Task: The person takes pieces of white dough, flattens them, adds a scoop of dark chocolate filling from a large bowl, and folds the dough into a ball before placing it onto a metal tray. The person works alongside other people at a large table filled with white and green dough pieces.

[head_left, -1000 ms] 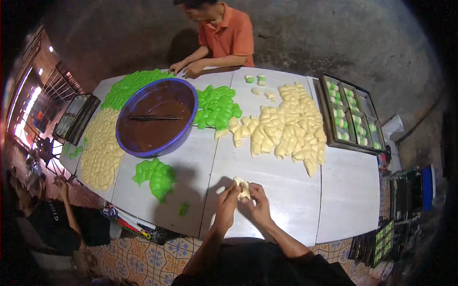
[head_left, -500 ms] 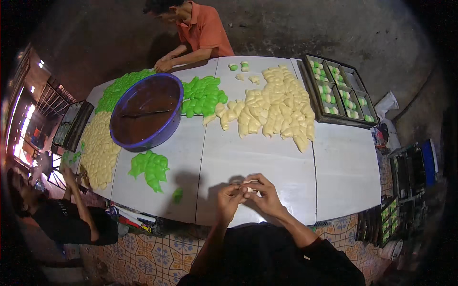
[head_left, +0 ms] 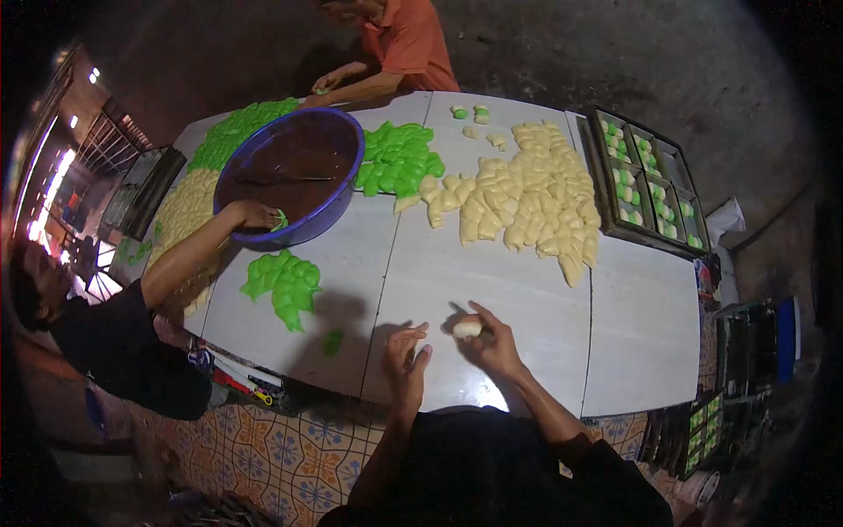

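A smooth cream dough ball rests in my right hand, with the thumb and fingers curled round it above the white table. To its left, apart from it, my left hand has its fingers loosely bent and separated from the thumb, with nothing visible between them. Beyond my hands lies a wide spread of cream dough pieces. Green dough pieces form a cluster to the left of my left hand, and a single small green piece sits nearer to it.
A purple basin of brown filling with a stick stands at the left. A co-worker's hand with green dough is at its near rim; another person works opposite. Divided trays of green-and-white dough pieces stand at the far right.
My hands have parted, leaving the dough ball in my right hand. The left co-worker's hand has reached to the basin with green dough. The whole view has shifted slightly.
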`<action>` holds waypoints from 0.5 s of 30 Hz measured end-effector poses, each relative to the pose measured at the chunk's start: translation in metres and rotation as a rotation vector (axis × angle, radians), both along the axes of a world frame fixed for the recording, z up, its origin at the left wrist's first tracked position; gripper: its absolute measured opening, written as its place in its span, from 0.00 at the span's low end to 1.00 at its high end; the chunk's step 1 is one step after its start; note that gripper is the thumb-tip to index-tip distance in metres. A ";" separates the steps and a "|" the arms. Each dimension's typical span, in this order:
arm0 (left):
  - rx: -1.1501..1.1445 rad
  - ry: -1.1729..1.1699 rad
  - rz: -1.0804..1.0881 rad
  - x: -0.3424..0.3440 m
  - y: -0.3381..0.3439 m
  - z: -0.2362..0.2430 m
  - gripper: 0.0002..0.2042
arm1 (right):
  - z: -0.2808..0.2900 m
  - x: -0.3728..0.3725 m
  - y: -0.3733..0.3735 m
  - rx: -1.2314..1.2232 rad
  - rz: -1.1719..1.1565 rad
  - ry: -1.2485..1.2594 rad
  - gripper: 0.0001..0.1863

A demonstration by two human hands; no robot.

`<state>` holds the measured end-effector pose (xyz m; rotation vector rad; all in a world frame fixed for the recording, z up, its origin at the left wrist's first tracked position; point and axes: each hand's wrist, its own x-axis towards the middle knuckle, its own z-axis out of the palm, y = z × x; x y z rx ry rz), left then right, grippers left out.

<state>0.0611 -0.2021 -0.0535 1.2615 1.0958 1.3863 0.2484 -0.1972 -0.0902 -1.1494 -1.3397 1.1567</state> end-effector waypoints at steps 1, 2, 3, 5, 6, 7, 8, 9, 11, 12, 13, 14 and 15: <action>-0.050 -0.032 0.199 -0.008 0.003 -0.006 0.07 | -0.008 -0.002 0.005 -0.120 -0.053 -0.002 0.38; -0.033 0.149 0.359 -0.022 0.007 -0.013 0.07 | -0.013 -0.002 0.010 -0.160 -0.129 0.022 0.37; -0.013 0.265 0.477 -0.043 0.007 -0.019 0.10 | -0.017 -0.001 0.010 -0.109 -0.170 0.025 0.39; -0.064 0.395 0.627 -0.082 0.010 -0.038 0.12 | -0.017 -0.003 0.010 -0.012 -0.297 0.025 0.38; 0.026 0.592 0.695 -0.102 0.013 -0.049 0.13 | -0.012 0.000 0.004 0.091 -0.379 -0.459 0.32; 0.107 0.805 0.764 -0.118 0.017 -0.061 0.14 | -0.010 -0.009 0.007 0.138 -0.307 -0.414 0.29; 0.090 0.801 0.786 -0.131 0.021 -0.074 0.14 | -0.005 -0.014 0.005 0.131 -0.317 -0.340 0.26; 0.162 1.153 0.684 -0.143 0.026 -0.085 0.15 | 0.000 -0.025 0.005 0.153 -0.250 -0.337 0.26; 0.231 1.499 0.557 -0.159 0.039 -0.097 0.16 | 0.008 -0.049 0.006 0.066 -0.061 -0.074 0.20; 0.223 1.252 0.459 -0.160 0.044 -0.097 0.16 | 0.012 -0.061 0.011 0.118 -0.062 -0.153 0.13; 0.143 1.007 0.306 -0.157 0.048 -0.094 0.17 | 0.016 -0.069 0.012 0.050 -0.018 -0.113 0.13; 0.224 0.994 0.356 -0.148 0.048 -0.087 0.17 | 0.021 -0.076 0.013 0.013 0.019 -0.051 0.13; 0.063 0.717 0.288 -0.138 0.045 -0.076 0.18 | 0.025 -0.082 0.015 -0.048 0.039 0.036 0.14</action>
